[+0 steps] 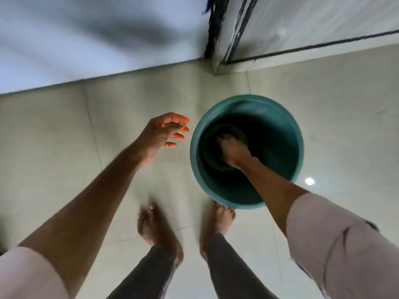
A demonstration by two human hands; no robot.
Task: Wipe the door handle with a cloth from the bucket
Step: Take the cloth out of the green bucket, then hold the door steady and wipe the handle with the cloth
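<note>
A teal bucket stands on the tiled floor just ahead of my bare feet. My right hand reaches deep inside it, down at the dark bottom, with its fingers curled over a dark cloth lying there. The bucket's shadow and blur hide how firmly the fingers hold it. My left hand hovers in the air to the left of the bucket's rim, fingers spread, holding nothing. No door handle is in view.
My two bare feet stand on cream floor tiles right behind the bucket. A pale wall runs across the back left. A worn door frame corner rises at the back right, beside a tiled step.
</note>
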